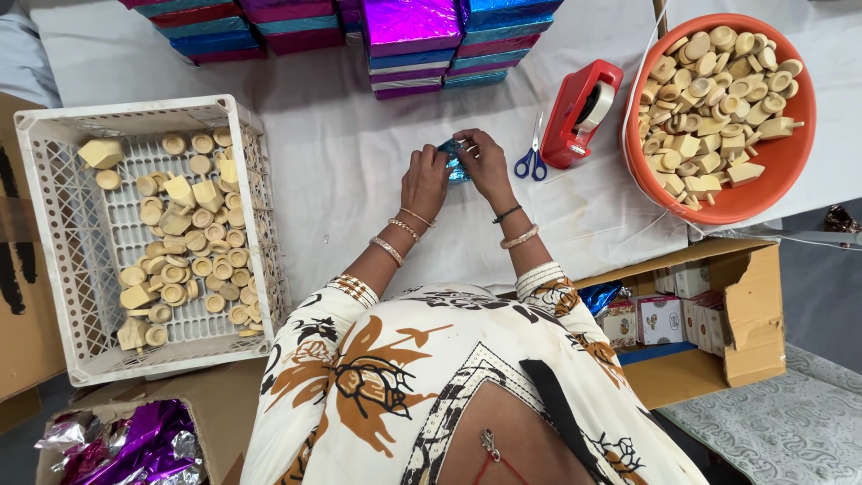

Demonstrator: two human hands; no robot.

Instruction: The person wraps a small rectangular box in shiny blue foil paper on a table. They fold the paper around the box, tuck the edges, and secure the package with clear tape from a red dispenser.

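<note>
Near the middle of the white cloth-covered surface, both hands meet over a small packet wrapped in shiny blue foil. Left hand closes its fingers on the packet's near-left side; right hand pinches it from the right and above, so the foil shows only between the two. By its look the wrap is thin, light, slick and easily creased or torn, so a hold on the firm body under the foil, not on loose edges, seems soundest; what lies inside cannot be told.

Containers:
- White perforated plastic crate, at the left edge of the surface, holding a loose single layer of pale wooden pieces, round cups and square blocks.
- Round orange plastic basin, at the right edge, heaped with similar pale wooden pieces.
- Open brown cardboard carton, below the right edge, with small printed boxes standing inside.
- Second brown carton, lower left, with crumpled purple and silver foil.

Along the far edge stand stacks of foil-wrapped flat boxes in purple, blue and magenta. Just beside the right hand lie blue-handled scissors and a red tape dispenser.
</note>
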